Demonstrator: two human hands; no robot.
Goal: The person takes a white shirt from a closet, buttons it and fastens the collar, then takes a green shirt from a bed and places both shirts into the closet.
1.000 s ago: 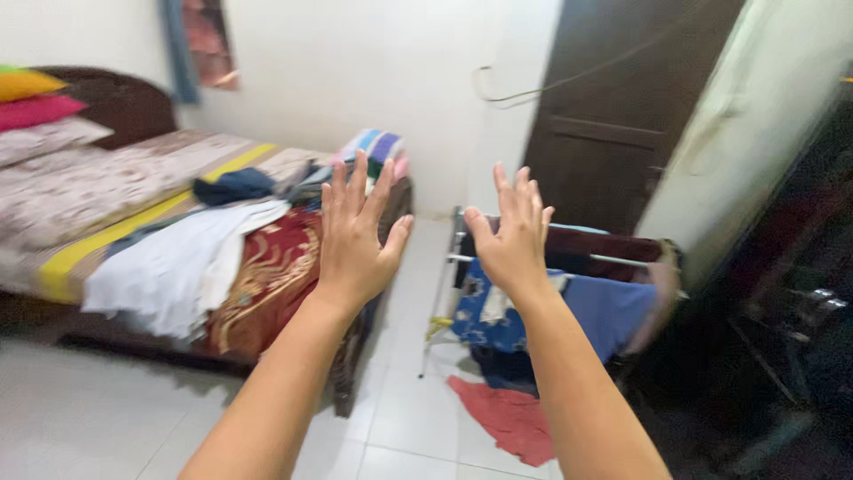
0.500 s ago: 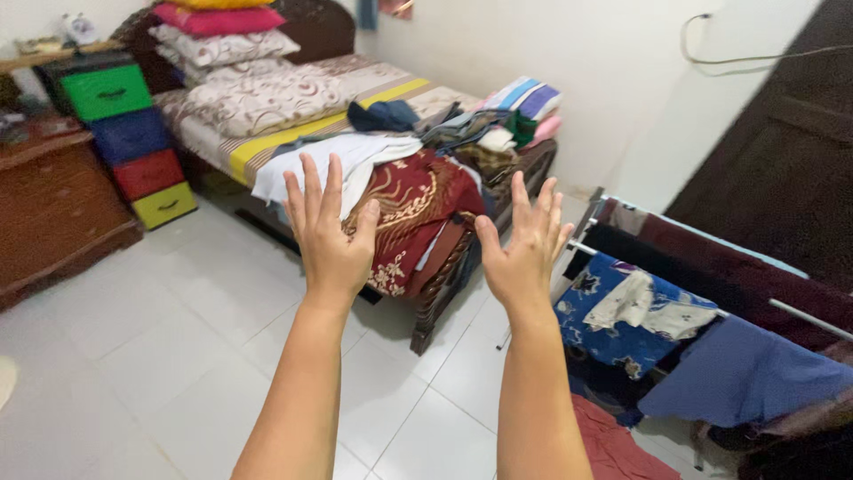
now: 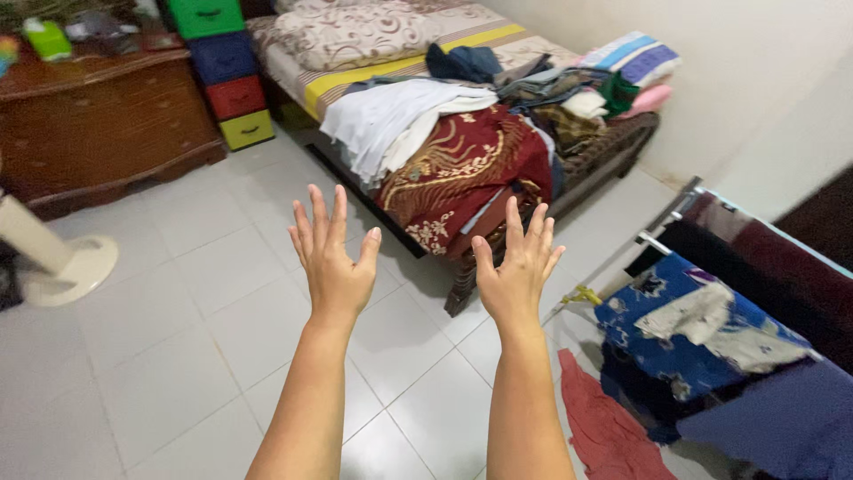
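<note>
Both hands are raised in front of the camera, backs toward it, holding nothing. The left hand (image 3: 332,263) has its fingers (image 3: 316,213) spread wide and straight, thumb out to the right; the right hand (image 3: 514,269) mirrors it, fingers (image 3: 514,222) fanned open and thumb out to the left. The two hands are apart, touching neither each other nor anything else, with bare white floor tiles (image 3: 178,329) below them.

Nearest past the fingertips is the red cloth with gold pattern (image 3: 466,164), draped over the near corner of the bed (image 3: 373,36) and hanging down toward the floor. Just left of it on the bed lies a white garment (image 3: 386,120) — further back a dark blue one (image 3: 462,62) and a heap of mixed clothes (image 3: 560,93), with a folded striped stack (image 3: 633,58) at the far right end.

On the right stands a drying rack (image 3: 662,227) hung with a blue patterned cloth (image 3: 680,324) and dark garments; a red cloth (image 3: 604,427) lies on the floor beneath it. Far left there is a wooden dresser (image 3: 98,116), coloured plastic drawers (image 3: 222,71) beside the bed, and a white fan base (image 3: 58,262) at the left edge.
</note>
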